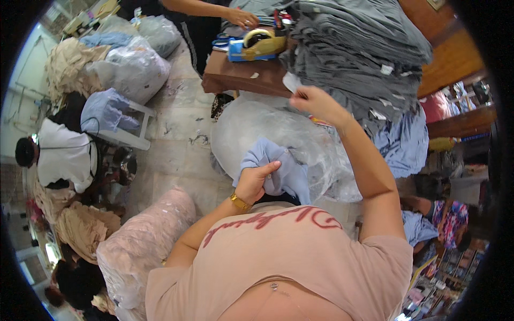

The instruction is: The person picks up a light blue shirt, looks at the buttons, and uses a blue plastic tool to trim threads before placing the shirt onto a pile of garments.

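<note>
My left hand (252, 181) is closed around a light-blue cloth garment (276, 163), its thumb lying across the bunched fabric. The garment hangs in front of my body, above a large clear plastic bag (246, 125). My right hand (319, 104) is raised at the edge of a brown-covered table (241, 75), fingers pinched together. At its fingertips is a small white slip (292, 82), which looks gripped between thumb and finger. What is printed on the slip, if anything, cannot be made out.
Grey garments (358, 59) are stacked high on the table's right. A tape dispenser (262, 44) stands near another person's hand (243, 18). Filled plastic bags (134, 69), a white stool (136, 128) and a pink wrapped bundle (150, 235) stand on the left. Other people sit at both sides.
</note>
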The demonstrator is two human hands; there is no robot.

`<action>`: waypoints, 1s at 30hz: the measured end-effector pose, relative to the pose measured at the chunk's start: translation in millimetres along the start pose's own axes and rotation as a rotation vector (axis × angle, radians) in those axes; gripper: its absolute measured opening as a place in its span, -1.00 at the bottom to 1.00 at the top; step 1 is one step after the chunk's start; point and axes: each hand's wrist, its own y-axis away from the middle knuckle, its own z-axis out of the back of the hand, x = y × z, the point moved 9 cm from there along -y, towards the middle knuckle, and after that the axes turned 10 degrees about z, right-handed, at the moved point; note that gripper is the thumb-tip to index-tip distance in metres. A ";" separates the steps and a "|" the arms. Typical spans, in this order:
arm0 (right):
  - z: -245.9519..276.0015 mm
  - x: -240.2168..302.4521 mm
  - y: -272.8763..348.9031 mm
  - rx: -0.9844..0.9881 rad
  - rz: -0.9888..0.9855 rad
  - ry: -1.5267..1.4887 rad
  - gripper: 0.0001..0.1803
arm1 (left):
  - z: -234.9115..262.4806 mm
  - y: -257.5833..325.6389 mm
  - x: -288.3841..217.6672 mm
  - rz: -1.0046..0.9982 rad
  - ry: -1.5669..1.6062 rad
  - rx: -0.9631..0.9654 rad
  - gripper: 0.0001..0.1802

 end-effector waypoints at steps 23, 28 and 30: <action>24.5 -58.3 539.0 -1.327 -0.059 -0.393 -0.87 | -305.2 -11.1 262.3 0.343 0.025 0.634 -0.57; 22.6 -55.2 642.2 -1.394 -0.276 -0.195 -0.44 | -387.2 -1.3 348.0 0.421 -0.132 0.809 -0.52; 26.8 -45.1 668.6 -1.463 -0.312 -0.066 -0.36 | -411.1 12.7 386.8 0.455 -0.191 0.843 -0.50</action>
